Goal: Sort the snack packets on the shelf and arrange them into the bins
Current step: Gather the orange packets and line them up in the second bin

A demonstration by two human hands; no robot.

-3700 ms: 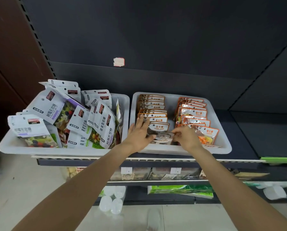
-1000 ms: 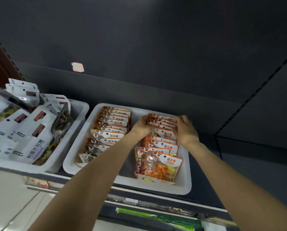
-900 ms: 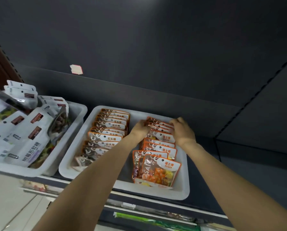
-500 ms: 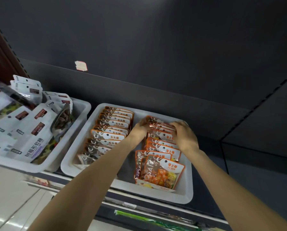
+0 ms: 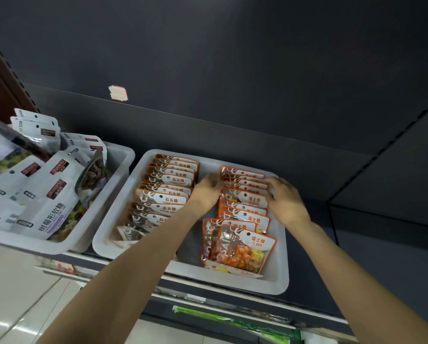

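Sugar packet row (image 5: 242,209) runs front-to-back, faces fwd – L hand (image 5: 208,189) & R hand (image 5: 286,199) fingers clasp its sides.

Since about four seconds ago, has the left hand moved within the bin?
Yes. The left hand has gone from the stone-candy row's front end to the back of the orange sugar packets, toward the white bin rear wall.

The left forearm covers the near end of the brown stone-candy packet row (image 5: 163,194) and part of the right bin (image 5: 275,281) floor, while the fingertips of the left hand (image 5: 206,192) and right hand (image 5: 286,202) are lost among the orange sugar packets (image 5: 245,214), so their grip cannot be told. The left bin (image 5: 119,157) and its white packets (image 5: 34,194) are cut off by the picture's left edge, and the small print there is too blurred to read
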